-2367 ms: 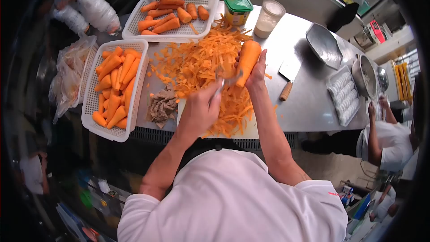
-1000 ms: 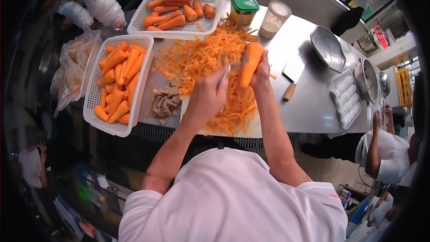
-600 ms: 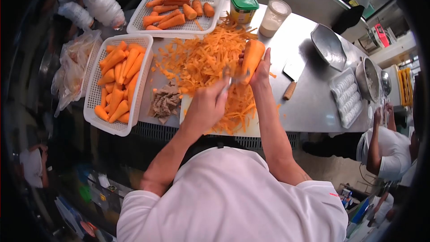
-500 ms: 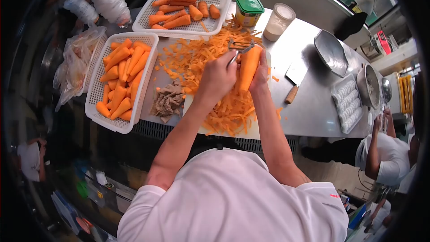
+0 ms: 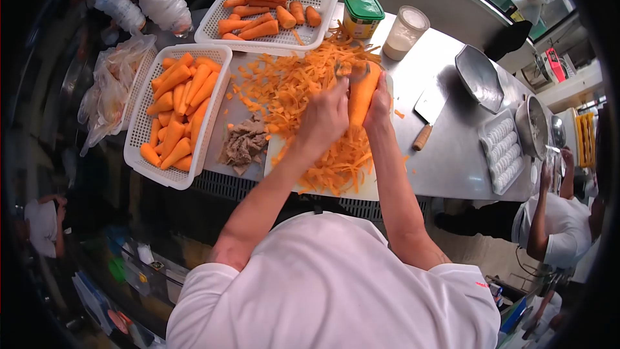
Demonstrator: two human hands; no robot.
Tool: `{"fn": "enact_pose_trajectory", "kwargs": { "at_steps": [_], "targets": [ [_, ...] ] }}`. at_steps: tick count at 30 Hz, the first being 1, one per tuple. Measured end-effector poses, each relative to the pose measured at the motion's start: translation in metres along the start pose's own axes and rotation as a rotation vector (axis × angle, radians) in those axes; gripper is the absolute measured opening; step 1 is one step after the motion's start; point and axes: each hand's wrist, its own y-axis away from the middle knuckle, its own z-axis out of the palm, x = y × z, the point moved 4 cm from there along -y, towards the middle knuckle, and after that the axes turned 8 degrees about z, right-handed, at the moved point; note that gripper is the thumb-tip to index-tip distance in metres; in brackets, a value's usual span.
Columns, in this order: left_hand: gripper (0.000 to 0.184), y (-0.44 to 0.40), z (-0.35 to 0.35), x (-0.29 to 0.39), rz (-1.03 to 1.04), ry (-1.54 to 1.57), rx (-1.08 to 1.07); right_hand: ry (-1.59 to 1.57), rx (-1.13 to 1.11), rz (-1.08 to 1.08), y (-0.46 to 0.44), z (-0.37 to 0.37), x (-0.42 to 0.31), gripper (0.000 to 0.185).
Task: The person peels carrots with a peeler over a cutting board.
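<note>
A large peeled-looking carrot (image 5: 363, 98) stands tilted over the heap of peel, its thick end away from me. My right hand (image 5: 380, 105) is closed around its right side. In my left hand (image 5: 328, 113) is a peeler (image 5: 361, 72), its head at the carrot's thick end with orange peel on it. Carrot peelings (image 5: 290, 84) spread under and around both hands. They partly cover a pale cutting board (image 5: 368, 189). A crumpled brown cloth (image 5: 244, 144) lies left of the board.
Two white baskets, a near one (image 5: 221, 71) and a far one (image 5: 328, 0), hold carrots. Behind the peelings stand a green-lidded tub (image 5: 363, 16) and a clear container (image 5: 405, 32). Rightward lie a cleaver (image 5: 428, 108), a dark tray (image 5: 479, 79) and a tray of white pieces (image 5: 502, 152). Another person (image 5: 558, 226) works at far right.
The peeler has shifted slightly along the carrot's thick end, and orange peel now shows on its head. My left hand has turned a little. The carrot stays in my right hand.
</note>
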Motion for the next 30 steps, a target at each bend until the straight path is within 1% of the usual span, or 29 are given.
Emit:
{"fn": "enact_pose_trajectory", "kwargs": {
  "at_steps": [1,2,3,4,5,7,8,9,10,11,13,14,16,17,18,19,20,22,23,25,26,27,28,29,30],
  "targets": [
    [0.028,0.021,0.005,0.001,0.092,-0.021,0.055,-0.052,0.004,0.004,-0.003,0.001,-0.003,0.067],
    [0.028,0.045,-0.003,0.005,0.102,-0.019,0.044,-0.060,0.009,-0.007,-0.008,-0.007,-0.005,0.067],
    [0.030,0.071,-0.013,0.004,0.061,0.028,-0.078,-0.080,-0.006,-0.012,-0.014,-0.021,-0.005,0.066],
    [0.031,0.078,-0.017,0.006,0.020,0.075,-0.197,-0.096,-0.022,-0.017,-0.016,-0.027,-0.009,0.066],
    [0.031,0.075,-0.016,0.008,0.017,0.082,-0.203,-0.096,-0.013,-0.018,-0.018,-0.035,-0.012,0.066],
    [0.031,0.054,-0.031,0.017,-0.115,0.090,-0.119,-0.085,-0.156,0.025,-0.014,-0.031,-0.008,0.065],
    [0.031,0.033,-0.030,0.010,-0.117,0.084,-0.107,-0.082,-0.166,0.033,-0.014,-0.025,-0.004,0.065],
    [0.031,0.007,-0.026,0.004,-0.108,0.070,-0.043,-0.005,-0.125,0.039,-0.011,-0.023,0.001,0.066],
    [0.031,-0.005,-0.022,0.002,-0.098,0.059,0.020,0.074,-0.081,0.045,-0.008,-0.020,0.005,0.066],
    [0.031,0.000,-0.013,0.000,-0.100,0.058,0.027,0.079,-0.086,0.048,-0.008,-0.014,0.006,0.066],
    [0.032,0.013,0.002,0.002,0.063,-0.066,0.068,-0.089,-0.034,0.025,-0.008,-0.002,0.003,0.062],
    [0.032,0.031,-0.003,0.005,0.077,-0.068,0.061,-0.097,-0.037,0.013,-0.009,0.001,-0.004,0.062],
    [0.032,0.076,-0.016,0.014,0.010,0.053,-0.140,-0.121,0.027,-0.046,-0.006,-0.008,-0.018,0.061],
    [0.032,0.069,-0.020,0.018,0.017,0.058,-0.148,-0.101,-0.064,-0.039,-0.015,-0.024,-0.018,0.062],
    [0.032,0.065,-0.026,0.022,-0.036,0.073,-0.153,-0.099,-0.054,-0.036,-0.012,-0.027,-0.019,0.062],
    [0.032,0.062,-0.029,0.022,-0.093,0.085,-0.151,-0.063,-0.046,-0.032,-0.008,-0.026,-0.018,0.063],
    [0.032,0.044,-0.028,0.017,-0.095,0.082,-0.138,-0.027,-0.053,-0.033,-0.009,-0.018,-0.017,0.063],
    [0.034,-0.001,-0.024,0.010,-0.111,0.113,0.020,0.047,-0.033,-0.036,-0.001,-0.007,-0.007,0.063],
    [0.034,-0.004,-0.013,0.005,-0.112,0.112,0.032,0.112,-0.001,-0.044,0.003,-0.004,-0.004,0.062],
    [0.033,-0.006,0.004,0.003,0.077,-0.086,0.074,0.077,-0.018,-0.015,0.000,0.000,0.000,0.062],
    [0.033,0.009,0.003,0.004,0.085,-0.087,0.071,0.036,-0.030,0.003,-0.004,0.002,-0.002,0.062],
    [0.033,0.039,-0.002,0.013,0.063,-0.082,-0.020,-0.046,0.038,0.000,-0.013,-0.007,-0.004,0.064],
    [0.033,0.058,-0.007,0.019,0.040,-0.074,-0.113,-0.051,0.043,-0.012,-0.013,-0.011,-0.007,0.064],
    [0.033,0.062,-0.015,0.018,0.048,-0.070,-0.120,-0.073,0.042,-0.027,-0.011,-0.015,-0.010,0.065],
    [0.034,0.066,-0.023,0.016,0.013,0.019,-0.178,-0.091,0.041,-0.035,-0.011,-0.021,-0.010,0.066]
  ]
}}
